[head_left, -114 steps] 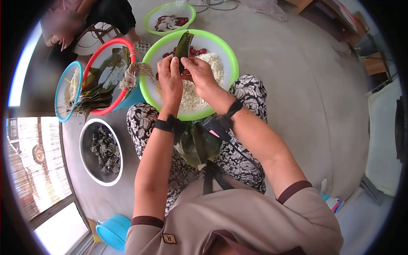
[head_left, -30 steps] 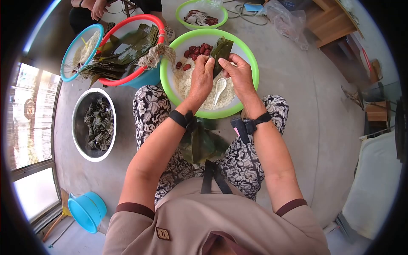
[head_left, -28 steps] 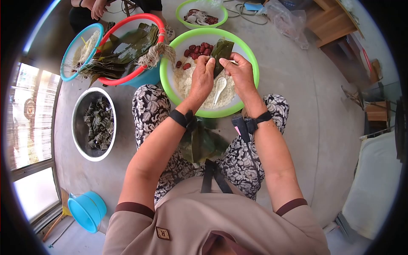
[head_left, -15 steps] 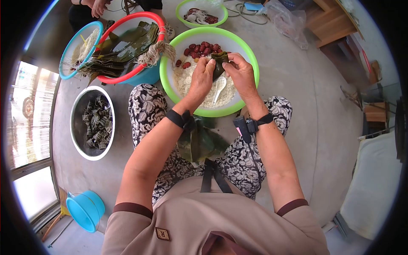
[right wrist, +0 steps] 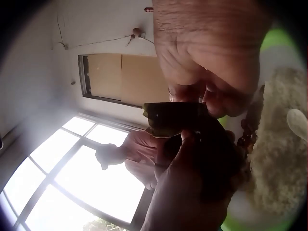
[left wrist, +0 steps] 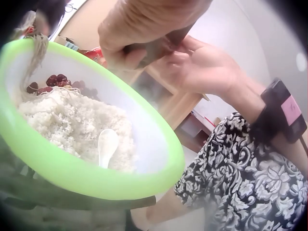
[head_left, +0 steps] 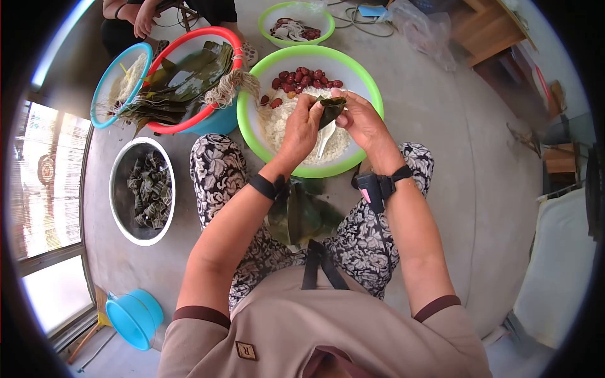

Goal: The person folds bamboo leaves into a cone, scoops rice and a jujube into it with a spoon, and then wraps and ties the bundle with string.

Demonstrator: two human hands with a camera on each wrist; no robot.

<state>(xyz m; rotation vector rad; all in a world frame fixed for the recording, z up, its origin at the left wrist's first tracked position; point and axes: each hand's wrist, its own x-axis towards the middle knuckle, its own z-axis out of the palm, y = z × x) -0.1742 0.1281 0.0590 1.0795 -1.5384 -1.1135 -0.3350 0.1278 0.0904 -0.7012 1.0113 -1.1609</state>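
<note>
Above the green-rimmed basin (head_left: pixel 248 129), both hands hold a dark green leaf (head_left: pixel 331 111) that is folded into a rolled or cone shape. The left hand (head_left: pixel 301 128) pinches its left side with thumb and fingers. At its right side the right hand (head_left: pixel 365 122) grips the leaf edge. In the right wrist view the leaf's cut end (right wrist: pixel 168 118) shows between the hands. White rice (left wrist: pixel 72 120), red dates (head_left: pixel 302 78) and a white spoon (left wrist: pixel 108 147) lie in the basin below; the hands partly cover the spoon in the head view.
Left of the basin stand a red-rimmed tub (head_left: pixel 238 47) of leaves with string over its rim, a blue-rimmed basin (head_left: pixel 94 107) and a white-rimmed bowl (head_left: pixel 113 208) of wrapped bundles. A smaller green basin (head_left: pixel 328 31) is behind. Leaves (head_left: pixel 302 217) lie over the lap. Another person sits at upper left.
The upright leaf seen earlier has become a shorter folded shape between the hands. The right hand has turned and lowered slightly, and the head view has shifted a little.
</note>
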